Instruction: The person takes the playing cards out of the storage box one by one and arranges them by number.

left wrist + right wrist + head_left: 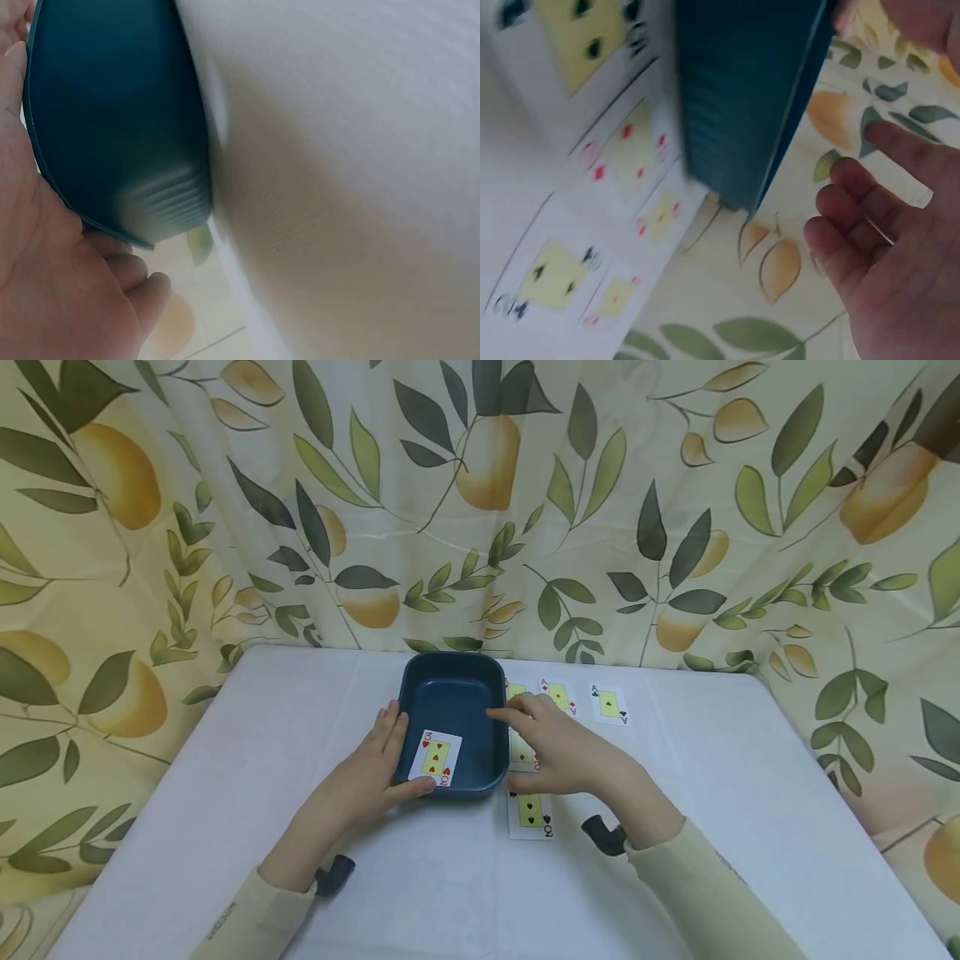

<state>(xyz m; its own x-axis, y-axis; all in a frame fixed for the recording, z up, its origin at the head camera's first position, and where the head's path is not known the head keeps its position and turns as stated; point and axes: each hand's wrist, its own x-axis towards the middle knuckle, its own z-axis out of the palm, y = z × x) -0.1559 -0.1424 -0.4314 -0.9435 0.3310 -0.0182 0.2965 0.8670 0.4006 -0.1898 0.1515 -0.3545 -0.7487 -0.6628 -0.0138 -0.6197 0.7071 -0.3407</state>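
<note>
A dark blue rectangular tray (468, 718) stands on the white-covered table, with a three of hearts card (435, 758) lying face up inside its near left corner. My left hand (367, 768) lies against that corner, fingers stretched along the left side and thumb at the near rim. In the left wrist view the palm and fingers meet the rim. On the other side, my right hand (562, 747) has its thumb and index finger spread beside the right rim. The right wrist view shows its fingers (855, 187) apart from the tray, holding nothing.
Face-up playing cards lie right of the tray: a spade card (530, 817) nearest me, a diamond card (521, 750) partly under my right hand, an ace of diamonds (557, 693) and an ace of clubs (609, 703). A fruit-patterned curtain (465, 552) hangs behind the table.
</note>
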